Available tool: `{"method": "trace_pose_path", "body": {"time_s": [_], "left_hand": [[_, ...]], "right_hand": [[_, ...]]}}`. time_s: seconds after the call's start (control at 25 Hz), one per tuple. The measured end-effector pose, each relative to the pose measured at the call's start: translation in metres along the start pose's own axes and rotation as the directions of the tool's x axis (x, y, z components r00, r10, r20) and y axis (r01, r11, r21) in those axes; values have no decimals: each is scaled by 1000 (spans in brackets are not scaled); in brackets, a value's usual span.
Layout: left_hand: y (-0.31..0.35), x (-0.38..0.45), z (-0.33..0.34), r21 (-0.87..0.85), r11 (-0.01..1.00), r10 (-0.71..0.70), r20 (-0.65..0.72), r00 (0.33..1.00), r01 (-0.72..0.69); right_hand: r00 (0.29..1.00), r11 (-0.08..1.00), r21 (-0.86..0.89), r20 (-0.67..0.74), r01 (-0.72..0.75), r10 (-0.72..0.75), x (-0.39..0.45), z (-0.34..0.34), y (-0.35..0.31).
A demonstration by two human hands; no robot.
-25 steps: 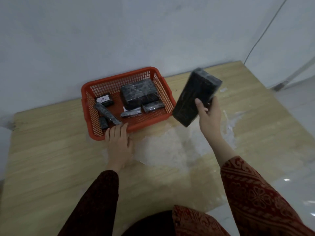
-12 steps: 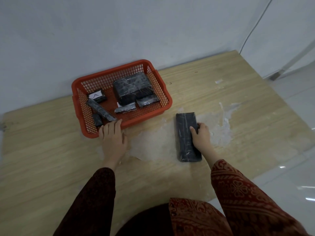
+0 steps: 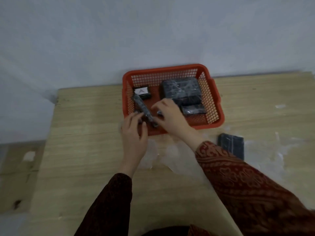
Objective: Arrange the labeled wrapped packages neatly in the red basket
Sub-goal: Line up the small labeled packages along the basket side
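Observation:
The red basket (image 3: 219,106) stands at the table's back edge. Inside lie a large black wrapped package (image 3: 180,88), a small package labelled A (image 3: 142,92), a long thin package (image 3: 142,107) lying diagonally, and a flat package (image 3: 193,109). My left hand (image 3: 134,135) reaches over the front left rim, fingers curled on a small dark package (image 3: 141,119). In the basket's middle, my right hand (image 3: 170,114) pinches a small flat package (image 3: 159,113), mostly hidden and blurred. A long black package (image 3: 231,145) lies on the table, right of the basket, partly under my right sleeve.
The wooden table (image 3: 85,150) has a pale scuffed patch (image 3: 163,155) in front of the basket. A grey wall rises right behind the basket. The table's left edge drops to the floor (image 3: 15,167).
My right hand let go of the long black package on the table and moved left into the basket. My left hand rose from the table over the front rim. The camera turned left.

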State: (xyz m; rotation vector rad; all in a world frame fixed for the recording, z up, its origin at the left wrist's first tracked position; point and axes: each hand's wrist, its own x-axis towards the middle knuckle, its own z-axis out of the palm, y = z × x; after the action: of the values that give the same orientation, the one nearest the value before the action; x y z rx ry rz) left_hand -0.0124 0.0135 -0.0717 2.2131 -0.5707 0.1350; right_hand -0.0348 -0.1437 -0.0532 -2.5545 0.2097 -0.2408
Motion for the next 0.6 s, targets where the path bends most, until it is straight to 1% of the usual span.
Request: {"method": "trace_pose_path", "body": {"time_s": [0.04,0.08,0.12,0.2,0.28,0.4,0.48,0.52,0.56,0.6], "left_hand": [[-8,10,-4,-1,998,-60,-57,997,60],[-14,20,-6,-12,993,-115,-75,990,115],[-20,30,-6,-33,986,-162,-59,985,161],[-27,44,0,-82,970,-230,11,973,230],[-32,48,8,-133,956,-254,66,965,261],[-38,45,16,-207,940,-261,84,962,273],[-41,43,17,-231,933,-269,67,961,278],[-41,43,17,-236,933,-265,59,963,271],[-41,43,17,-240,935,-258,52,965,262],[-41,42,16,-247,935,-252,48,966,256]], "right_hand": [[992,991,-116,116,70,-56,16,19,-6],[973,962,-237,215,138,-87,29,35,-8],[953,924,-329,287,194,-98,39,48,-7],[928,869,-420,356,261,-107,52,65,-1],[921,858,-430,373,280,-114,59,74,7],[925,883,-373,349,286,-152,59,75,10],[938,918,-284,285,277,-196,59,69,7],[952,950,-190,228,248,-203,59,64,6],[971,982,-52,165,182,-171,60,58,6],[990,990,105,100,90,-101,61,50,8]]}}
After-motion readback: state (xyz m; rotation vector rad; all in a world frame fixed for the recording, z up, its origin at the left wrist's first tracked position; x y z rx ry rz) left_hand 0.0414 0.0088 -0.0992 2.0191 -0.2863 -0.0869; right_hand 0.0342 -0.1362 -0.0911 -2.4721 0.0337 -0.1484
